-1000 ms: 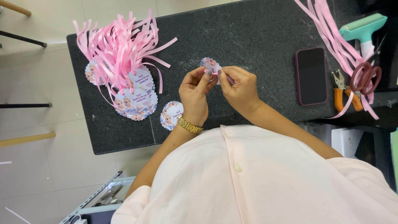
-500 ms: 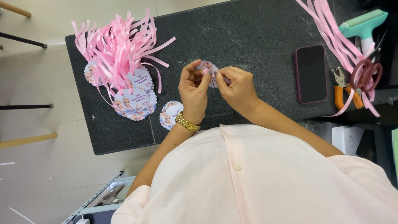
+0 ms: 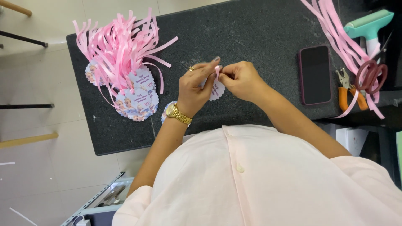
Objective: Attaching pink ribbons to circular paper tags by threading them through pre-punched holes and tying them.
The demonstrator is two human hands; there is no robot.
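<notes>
Above the dark stone table (image 3: 251, 29), my left hand (image 3: 194, 86) and my right hand (image 3: 240, 79) meet around one round scalloped paper tag (image 3: 217, 90). Both hands pinch a short piece of pink ribbon (image 3: 217, 71) at the tag's top edge. My left wrist carries a gold watch (image 3: 178, 114), and part of another round tag (image 3: 166, 112) shows from under that wrist. Most of the held tag is hidden by my fingers.
A pile of finished tags with pink ribbons (image 3: 121, 58) lies at the table's left. To the right are a black phone (image 3: 315, 74), orange-handled pliers (image 3: 346, 88), red scissors (image 3: 370, 73), loose pink ribbons (image 3: 335, 29) and a teal-handled tool (image 3: 370, 25).
The hands have turned the tag so its printed face points toward me, and the fingers have closed in on the ribbon at its top. Nothing else has moved.
</notes>
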